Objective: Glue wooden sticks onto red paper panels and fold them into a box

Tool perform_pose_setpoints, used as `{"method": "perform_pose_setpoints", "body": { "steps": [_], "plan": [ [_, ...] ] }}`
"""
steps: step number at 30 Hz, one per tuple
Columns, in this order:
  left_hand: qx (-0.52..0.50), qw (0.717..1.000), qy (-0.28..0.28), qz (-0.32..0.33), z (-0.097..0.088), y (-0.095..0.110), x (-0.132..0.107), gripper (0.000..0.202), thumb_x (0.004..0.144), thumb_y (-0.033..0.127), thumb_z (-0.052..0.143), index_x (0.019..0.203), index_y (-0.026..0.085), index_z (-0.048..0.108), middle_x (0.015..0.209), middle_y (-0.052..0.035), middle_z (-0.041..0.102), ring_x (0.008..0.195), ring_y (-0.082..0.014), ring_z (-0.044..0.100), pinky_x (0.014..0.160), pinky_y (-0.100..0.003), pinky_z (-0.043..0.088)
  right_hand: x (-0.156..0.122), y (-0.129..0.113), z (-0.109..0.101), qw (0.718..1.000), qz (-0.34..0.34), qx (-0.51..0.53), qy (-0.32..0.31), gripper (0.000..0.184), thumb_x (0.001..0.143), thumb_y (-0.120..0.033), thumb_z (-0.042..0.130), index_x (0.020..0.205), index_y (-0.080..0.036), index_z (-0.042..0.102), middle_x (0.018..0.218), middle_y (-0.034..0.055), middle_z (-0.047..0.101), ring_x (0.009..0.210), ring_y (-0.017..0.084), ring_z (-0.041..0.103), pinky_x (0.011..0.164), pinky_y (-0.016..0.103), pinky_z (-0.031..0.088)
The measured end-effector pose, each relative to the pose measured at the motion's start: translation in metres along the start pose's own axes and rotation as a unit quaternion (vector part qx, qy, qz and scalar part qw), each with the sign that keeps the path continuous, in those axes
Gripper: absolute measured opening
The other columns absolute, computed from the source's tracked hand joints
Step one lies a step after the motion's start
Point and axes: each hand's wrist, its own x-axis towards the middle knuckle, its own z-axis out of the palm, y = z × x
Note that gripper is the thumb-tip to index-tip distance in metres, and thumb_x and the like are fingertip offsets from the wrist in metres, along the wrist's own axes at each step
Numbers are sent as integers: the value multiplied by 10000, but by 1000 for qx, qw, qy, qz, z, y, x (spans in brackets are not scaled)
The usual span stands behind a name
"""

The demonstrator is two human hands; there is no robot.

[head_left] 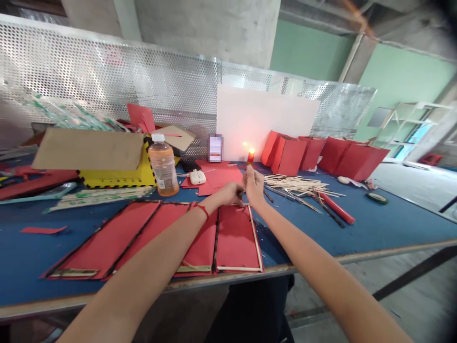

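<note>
Nearest me, along the near edge of the blue table (378, 224), lay the red sheet (237, 238), flat and reaching well to the left. Dark strips (215, 243) crossed it from near to far, and a pale strip (256, 238) ran up its right edge. I judged it light and bendy, apt to crease or tear in the bare red parts and stiffer along the strips, so the strips looked the best place to take hold, with both ends supported. At its far right corner my left hand (233, 192) had its fingers curled in; something dark and small showed at the tips, but I cannot tell what. My right hand (254, 185) was closed up beside it, a little farther off, its fingers bent tight; what it gripped, if anything, was hidden. Just beyond it burned a candle (251, 156), its base out of sight, so I cannot tell whether I held it. Thin sticks (300, 185) lay heaped to the right, brittle by their look. Farther still stood red boxes (288, 156) on the right and, behind, a white board (264, 114).
</note>
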Motion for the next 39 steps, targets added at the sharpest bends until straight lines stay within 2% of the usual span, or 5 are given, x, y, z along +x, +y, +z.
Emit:
{"method": "perform_pose_setpoints", "body": {
  "steps": [25, 31, 35, 37, 39],
  "plan": [
    [7, 1000, -15, 2, 1, -11, 4, 158, 545, 186, 703, 628, 132, 580, 554, 50, 545, 521, -100, 449, 513, -226, 323, 2, -4, 1, 998, 16, 55, 2, 630, 732, -772, 530, 542, -242, 247, 460, -99, 195, 398, 54, 191, 379, 236, 156],
    [24, 999, -13, 19, 1, -12, 1, 319, 581, 289, 747, 562, 164, 454, 523, 62, 474, 520, -98, 437, 504, -221, 280, 14, -32, -21, 997, -44, 18, 59, 576, 836, -709, 443, 560, -238, 262, 479, -80, 212, 421, 72, 186, 408, 253, 158],
    [52, 998, -4, 35, -3, -9, -4, 222, 629, 286, 713, 635, 154, 534, 564, 50, 505, 542, -109, 453, 506, -225, 269, -7, -65, -50, 964, -57, -172, -194, 538, 825, -543, 595, 531, -212, 290, 511, -72, 244, 484, 75, 232, 484, 250, 192],
    [75, 996, 9, 37, -9, -5, -5, 177, 629, 240, 692, 627, 155, 537, 566, 45, 510, 543, -112, 456, 509, -230, 261, -30, -79, -65, 873, -45, -292, -387, 436, 819, -424, 640, 548, -191, 389, 527, -69, 322, 512, 79, 279, 519, 247, 203],
    [93, 995, 23, 35, -18, 2, -5, 153, 619, 203, 681, 616, 158, 534, 571, 40, 515, 546, -116, 462, 514, -234, 261, -56, -87, -76, 788, -32, -389, -476, 329, 768, -371, 706, 604, -186, 489, 554, -61, 425, 530, 86, 327, 538, 250, 205]
  ]
}}
